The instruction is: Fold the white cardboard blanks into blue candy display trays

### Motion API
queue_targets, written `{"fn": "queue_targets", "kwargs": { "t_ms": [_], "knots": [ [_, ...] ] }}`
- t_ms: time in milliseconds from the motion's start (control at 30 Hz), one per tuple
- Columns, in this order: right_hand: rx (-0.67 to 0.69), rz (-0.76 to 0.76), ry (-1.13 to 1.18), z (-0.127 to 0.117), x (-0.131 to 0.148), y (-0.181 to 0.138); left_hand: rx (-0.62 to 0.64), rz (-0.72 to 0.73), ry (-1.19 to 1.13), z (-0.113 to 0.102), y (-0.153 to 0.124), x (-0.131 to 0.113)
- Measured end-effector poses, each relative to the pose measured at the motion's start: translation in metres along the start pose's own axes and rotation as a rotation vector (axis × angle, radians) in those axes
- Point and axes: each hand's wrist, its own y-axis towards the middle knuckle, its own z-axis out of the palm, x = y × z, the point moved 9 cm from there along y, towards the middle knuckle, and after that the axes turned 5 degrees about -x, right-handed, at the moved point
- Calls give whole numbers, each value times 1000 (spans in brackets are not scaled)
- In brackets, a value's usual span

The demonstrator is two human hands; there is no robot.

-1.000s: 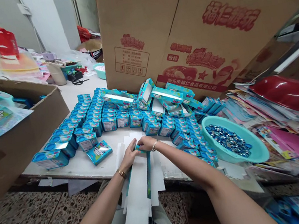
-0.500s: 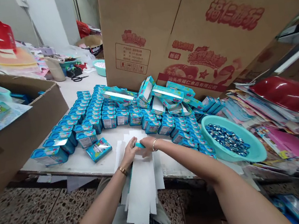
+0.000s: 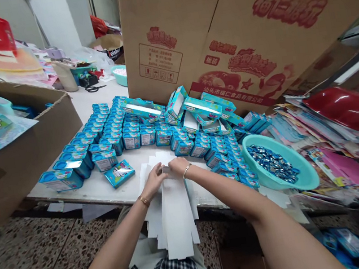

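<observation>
At the table's front edge lie flat box blanks, white side up. The top white cardboard blank (image 3: 177, 221) stretches back over my lap. My left hand (image 3: 154, 180) pinches the left corner of its far end. From the right, my right hand (image 3: 178, 166) has closed fingers on the same end, and a folded flap stands between the two hands. Other white blanks lie beneath it, their edges showing at both sides. Just left of the hands a small blue candy box (image 3: 120, 173) lies flat. My fingertips are partly hidden.
Rows of upright blue boxes (image 3: 106, 159) stand behind the hands, with open display boxes (image 3: 202, 106) heaped on some. A turquoise basin (image 3: 309, 177) of shiny blue pieces sits at right. A large carton (image 3: 160, 14) rises behind; an open carton (image 3: 32, 148) stands left.
The top blank's near end has swung to the right and now lies straighter. A blue strip seen between the hands has given way to a greyish-white flap. The view has shifted slightly.
</observation>
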Motion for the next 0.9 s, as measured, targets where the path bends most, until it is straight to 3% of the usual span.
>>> {"fn": "queue_targets", "kwargs": {
  "t_ms": [133, 233, 400, 600, 767, 900],
  "knots": [
    [-6, -42, 19, -8, -10, -5, -90, -24, 290, -24, -8, -4],
    [-48, -53, 35, -20, -18, -10, -10, 10, 345, -25, -10, -10],
    [-110, -66, 99, -34, -21, -12, -71, 108, 398, -29, -7, -26],
    [-104, 13, 133, -11, -20, -6, -35, 82, 529, -15, 5, -22],
    [-95, 12, 88, 2, -13, -2, -112, 7, 348, -10, 17, -12],
    [-106, -45, 63, -1, -6, -1, -72, -48, 193, 4, 18, -4]
  ]
}}
